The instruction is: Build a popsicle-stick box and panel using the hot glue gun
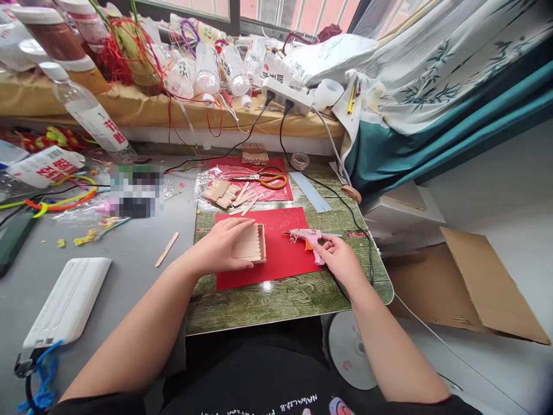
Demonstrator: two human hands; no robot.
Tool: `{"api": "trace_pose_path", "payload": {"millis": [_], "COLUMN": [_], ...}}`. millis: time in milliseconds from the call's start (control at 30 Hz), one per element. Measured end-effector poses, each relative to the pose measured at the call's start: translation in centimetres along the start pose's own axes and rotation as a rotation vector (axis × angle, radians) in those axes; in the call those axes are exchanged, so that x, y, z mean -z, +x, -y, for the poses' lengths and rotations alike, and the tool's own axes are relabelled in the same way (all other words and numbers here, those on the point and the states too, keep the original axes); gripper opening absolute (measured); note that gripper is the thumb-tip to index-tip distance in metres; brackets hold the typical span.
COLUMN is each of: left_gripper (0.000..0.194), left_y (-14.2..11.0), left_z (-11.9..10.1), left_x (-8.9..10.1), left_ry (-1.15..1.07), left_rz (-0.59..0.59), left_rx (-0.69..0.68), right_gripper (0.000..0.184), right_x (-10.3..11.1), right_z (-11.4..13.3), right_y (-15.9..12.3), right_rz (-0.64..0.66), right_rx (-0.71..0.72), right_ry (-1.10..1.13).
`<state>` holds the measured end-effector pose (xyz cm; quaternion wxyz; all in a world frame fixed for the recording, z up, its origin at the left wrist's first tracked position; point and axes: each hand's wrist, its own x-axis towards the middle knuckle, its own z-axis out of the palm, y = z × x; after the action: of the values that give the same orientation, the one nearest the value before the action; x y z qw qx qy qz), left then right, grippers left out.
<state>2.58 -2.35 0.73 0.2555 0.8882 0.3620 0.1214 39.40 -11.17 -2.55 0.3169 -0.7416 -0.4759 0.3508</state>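
Observation:
My left hand [225, 245] grips a small box made of wooden craft sticks [249, 245] over the left part of a red sheet [283, 259]. The fingers lie across the box's far side and the thumb presses at its near edge. My right hand [339, 256] holds the handle end of a pink glue gun [307, 236] with an orange trigger. Its nozzle points left toward the box, with a gap between them. Wispy strands cling near the nozzle. A pale glue stick pokes out of the gun's back.
Beyond the sheet lie scissors [270, 177], loose craft sticks [222, 193], a bundled stack of sticks [254, 154], pale blue glue sticks [309, 191] and a tape roll [300, 160]. A black cable [345, 202] runs along the right from a power strip [287, 97]. One stick [166, 249] lies left.

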Motion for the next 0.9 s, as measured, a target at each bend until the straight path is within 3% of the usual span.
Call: {"api": "trace_pose_path", "payload": {"millis": [100,200,267,367,500,700,900], "left_gripper": [0.102,0.102,0.103,0.103,0.102,0.100,0.095], "left_y": [-0.1,-0.3,-0.3,-0.3,-0.3,0.4,1.3], "left_z": [0.2,0.5,0.6,0.7,0.5,-0.6,-1.9], "left_x": [0.0,0.0,0.0,0.0,0.1,-0.1,-0.2], "left_ry": [-0.014,-0.031,-0.044,-0.057,-0.075,-0.040,0.007], "left_rz": [-0.004,-0.004,-0.003,-0.017,-0.037,-0.051,-0.044], "left_rx": [0.009,0.018,0.023,0.023,0.000,-0.029,-0.043], "right_gripper": [0.060,0.041,0.026,0.019,0.016,0.023,0.027], "right_x": [-0.3,-1.5,-2.9,-5.4,-7.8,-9.2,-9.9], "right_z": [-0.1,0.8,2.0,4.0,5.8,4.9,3.4], "right_y": [-0.7,-2.8,-4.7,-7.1,-7.8,-5.3,-4.1], "right_rz": [-0.142,-0.198,-0.079,0.185,0.318,0.182,0.212], "right_rx": [0.043,0.207,0.319,0.374,0.344,0.213,0.137], "right_ry": [0.006,0.037,0.043,0.113,0.211,0.436,0.530]}}
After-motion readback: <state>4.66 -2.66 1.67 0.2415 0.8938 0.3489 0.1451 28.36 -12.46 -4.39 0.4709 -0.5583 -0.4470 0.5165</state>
